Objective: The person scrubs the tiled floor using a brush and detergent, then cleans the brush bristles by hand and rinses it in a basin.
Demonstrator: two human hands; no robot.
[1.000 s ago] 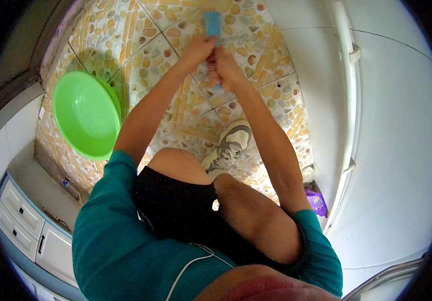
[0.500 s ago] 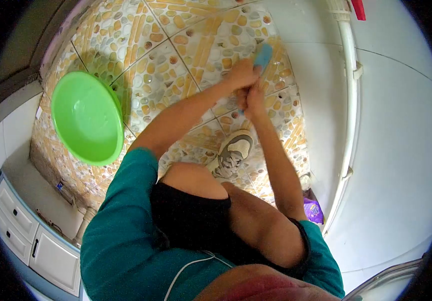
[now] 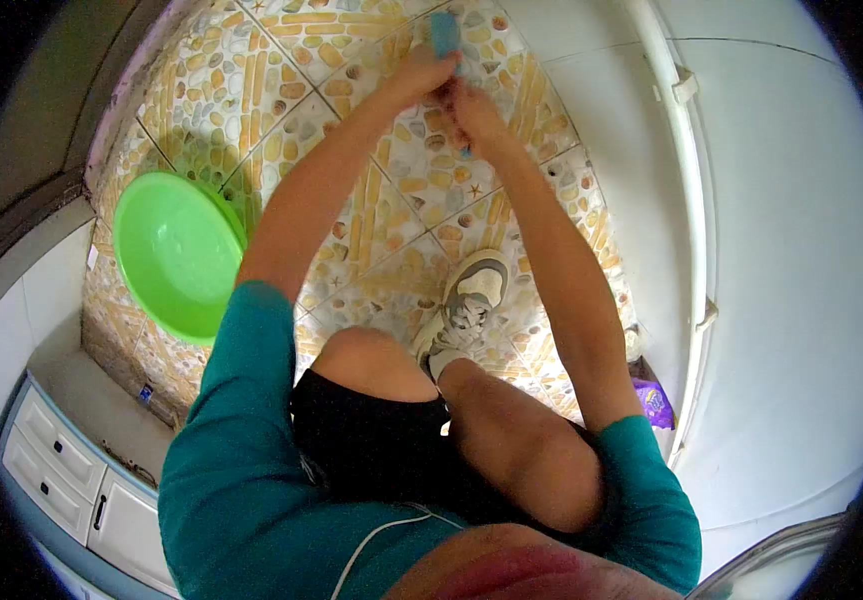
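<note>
Both my hands are close together over the tiled floor, near the top of the head view. My left hand (image 3: pixel 427 72) is closed round a blue oblong thing (image 3: pixel 444 33), whose flat end sticks out above the fingers. My right hand (image 3: pixel 479 120) is closed just below, against the left. A small bit of blue shows under it, so it seems to grip the lower part of the same thing. The fingers hide its middle, and I cannot make out its exact kind.
A green basin (image 3: pixel 176 255) stands on the pebble-patterned floor (image 3: pixel 366 240) at left. My shoe (image 3: pixel 471 300) rests below the hands. A white pipe (image 3: pixel 689 190) runs along the right wall, with a purple packet (image 3: pixel 653 402) at its foot. White cabinets (image 3: pixel 56 470) are lower left.
Both hands have moved up and to the left in the view, away from my body, still with the blue thing. The view has shifted slightly; the basin appears a little lower.
</note>
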